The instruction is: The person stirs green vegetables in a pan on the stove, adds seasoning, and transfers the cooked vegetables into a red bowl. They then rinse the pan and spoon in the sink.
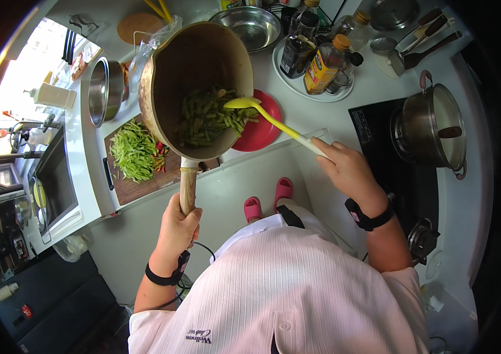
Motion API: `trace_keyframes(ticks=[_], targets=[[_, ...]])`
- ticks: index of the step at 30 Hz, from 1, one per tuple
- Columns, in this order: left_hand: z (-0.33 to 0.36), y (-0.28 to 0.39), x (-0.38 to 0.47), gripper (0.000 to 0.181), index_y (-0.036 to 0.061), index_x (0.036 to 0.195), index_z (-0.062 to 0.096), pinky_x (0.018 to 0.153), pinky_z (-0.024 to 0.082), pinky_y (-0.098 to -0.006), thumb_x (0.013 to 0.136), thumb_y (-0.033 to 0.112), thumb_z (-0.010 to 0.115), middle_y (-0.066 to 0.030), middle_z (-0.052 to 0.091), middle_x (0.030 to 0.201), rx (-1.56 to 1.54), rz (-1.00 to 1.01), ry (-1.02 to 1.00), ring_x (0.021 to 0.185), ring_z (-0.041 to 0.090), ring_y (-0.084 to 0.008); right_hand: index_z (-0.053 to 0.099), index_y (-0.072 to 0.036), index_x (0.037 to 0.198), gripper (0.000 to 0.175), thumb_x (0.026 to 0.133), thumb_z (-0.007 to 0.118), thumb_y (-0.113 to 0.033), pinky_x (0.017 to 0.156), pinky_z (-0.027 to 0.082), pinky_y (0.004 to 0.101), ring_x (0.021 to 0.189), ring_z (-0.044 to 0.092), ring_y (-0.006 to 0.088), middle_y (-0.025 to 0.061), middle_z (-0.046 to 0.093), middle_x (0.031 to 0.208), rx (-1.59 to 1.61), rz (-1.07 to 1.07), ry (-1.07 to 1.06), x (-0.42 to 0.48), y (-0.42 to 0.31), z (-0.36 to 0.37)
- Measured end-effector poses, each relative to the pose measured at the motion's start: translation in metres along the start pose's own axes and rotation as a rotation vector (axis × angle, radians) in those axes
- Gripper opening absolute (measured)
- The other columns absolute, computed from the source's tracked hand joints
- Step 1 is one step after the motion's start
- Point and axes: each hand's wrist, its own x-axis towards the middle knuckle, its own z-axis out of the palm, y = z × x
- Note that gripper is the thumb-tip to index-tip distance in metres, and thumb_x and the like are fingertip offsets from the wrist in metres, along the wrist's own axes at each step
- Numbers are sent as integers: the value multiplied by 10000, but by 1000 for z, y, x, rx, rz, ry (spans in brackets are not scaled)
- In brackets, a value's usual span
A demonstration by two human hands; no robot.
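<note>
My left hand (178, 225) grips the wooden handle of a deep pan (206, 48), which is tilted towards the right above the counter. Cut green vegetable pieces (208, 117) lie in the pan and reach its lower right rim. In my right hand (350, 170) is a yellow-green spatula (277, 122) with a pale handle; its head rests by the vegetables at the rim. Partly hidden under the pan's rim, a red plate (266, 126) sits on the counter. How much food the plate bears is hidden.
Left of the pan, a wooden cutting board (144, 192) bears shredded green vegetable (133, 150) and chopped red peppers (160, 155). Sauce bottles (321, 66) stand on a white tray (279, 66). A lidded pot (427, 124) occupies the black cooktop (374, 128). Steel bowls (250, 26) and a sink (55, 177) flank the work area.
</note>
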Motion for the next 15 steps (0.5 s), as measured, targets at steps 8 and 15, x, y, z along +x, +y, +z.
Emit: trace_keyframes(ticks=[8,15], targets=[[-3,4,2,293,-27,1142,473,401,388,-254,880,47,584,-19,510,677,93,6,30,457,483,-87,593,-85,1270,376,899,614,-138,675,501,374,743,615,309,137,631,877,194,83,69,-4,4,1],[-4,4,2,264,2,1127,473,377,345,-226,880,4,566,-1,482,685,66,32,20,421,435,-69,569,-123,1302,395,910,603,-166,685,509,393,763,620,319,128,631,889,99,-3,115,30,9,33]])
